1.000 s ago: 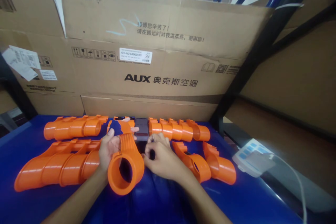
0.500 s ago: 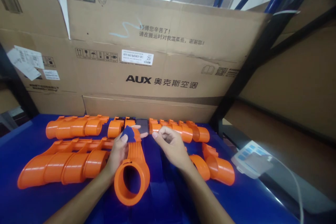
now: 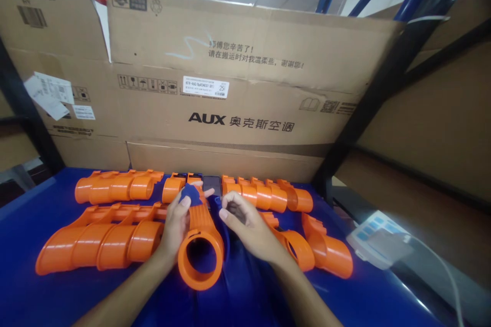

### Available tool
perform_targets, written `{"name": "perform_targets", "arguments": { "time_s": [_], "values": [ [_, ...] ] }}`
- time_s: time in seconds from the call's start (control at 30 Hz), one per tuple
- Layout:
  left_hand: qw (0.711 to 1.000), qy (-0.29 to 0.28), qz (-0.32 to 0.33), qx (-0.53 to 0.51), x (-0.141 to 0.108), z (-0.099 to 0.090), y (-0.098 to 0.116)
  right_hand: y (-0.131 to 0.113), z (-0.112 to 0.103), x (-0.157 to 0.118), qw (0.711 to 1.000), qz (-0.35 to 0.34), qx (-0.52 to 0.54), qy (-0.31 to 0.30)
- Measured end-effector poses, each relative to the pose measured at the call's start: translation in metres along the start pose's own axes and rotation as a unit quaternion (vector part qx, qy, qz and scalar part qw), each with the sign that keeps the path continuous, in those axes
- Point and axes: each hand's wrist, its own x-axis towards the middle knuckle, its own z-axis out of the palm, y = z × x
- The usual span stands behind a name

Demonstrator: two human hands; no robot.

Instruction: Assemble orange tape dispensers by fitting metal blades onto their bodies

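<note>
My left hand [image 3: 174, 230] is closed around the upper end of an orange plastic part [image 3: 197, 222]. A round, hollow ring [image 3: 200, 260] forms its lower end, opening toward me. A dark blue piece [image 3: 191, 195] lies over the part's top, pressed by my left thumb. My right hand [image 3: 245, 222] is closed in a pinch just right of the part. At its fingertips shows a narrow blue strap [image 3: 218, 202], which seems to hang down beside the ring; its far end blends into the blue surface.
Similar orange parts stand in rows on the blue tabletop [image 3: 115, 296], at left [image 3: 115, 245] and right [image 3: 330, 255]. A dark flat device [image 3: 212, 184] lies at the back before a cardboard wall [image 3: 238, 153]. A white box with a cable [image 3: 378, 240] sits at the right edge.
The view has shifted slightly, so everything sits a little further right. The blue strap now shows at my right fingertips, beside the orange part. My left hand keeps its hold.
</note>
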Motion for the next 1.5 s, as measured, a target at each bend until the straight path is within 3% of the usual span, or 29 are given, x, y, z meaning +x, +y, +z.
{"name": "perform_targets", "arguments": {
  "time_s": [0.17, 0.5, 0.73, 1.03, 1.5],
  "values": [
    [0.991, 0.015, 0.123, 0.052, -0.002, 0.007, 0.000, 0.002, -0.001, 0.000, 0.995, -0.043, -0.048, 0.070],
    [0.991, 0.021, 0.118, 0.052, -0.005, 0.011, 0.002, -0.005, -0.001, -0.003, 0.985, -0.099, -0.085, 0.114],
    [0.990, 0.034, 0.113, 0.078, -0.004, 0.007, 0.000, -0.009, -0.004, -0.001, 0.985, -0.124, -0.085, 0.084],
    [0.987, -0.011, 0.144, 0.067, -0.005, 0.007, -0.001, -0.006, -0.005, 0.000, 0.982, -0.132, -0.095, 0.092],
    [0.972, -0.087, 0.203, 0.081, -0.006, -0.001, -0.008, -0.004, -0.006, -0.003, 0.990, -0.112, -0.085, 0.027]
  ]
}}
